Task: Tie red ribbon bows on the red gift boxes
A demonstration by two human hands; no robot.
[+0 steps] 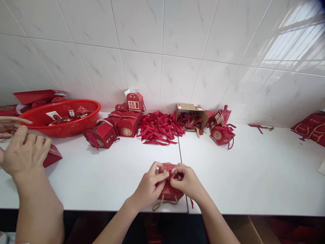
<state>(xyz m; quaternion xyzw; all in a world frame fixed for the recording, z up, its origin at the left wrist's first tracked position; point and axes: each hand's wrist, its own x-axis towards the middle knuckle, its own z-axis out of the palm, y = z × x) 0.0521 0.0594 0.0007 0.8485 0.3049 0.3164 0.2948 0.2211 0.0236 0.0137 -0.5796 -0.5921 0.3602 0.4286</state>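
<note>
A small red gift box [169,192] with a beige rope handle stands at the near edge of the white table [254,176]. Both my hands are closed over its top. My left hand [149,184] pinches a thin red ribbon against the box. My right hand [185,181] pinches the same ribbon from the other side. The top of the box is mostly hidden by my fingers.
Another person's hands [22,152] work on a red box [52,156] at the left. A red basket [63,117] of small items, finished red boxes [127,123], a pile of red ribbons [158,128], a cardboard box [190,117] and another gift box [222,135] line the tiled wall.
</note>
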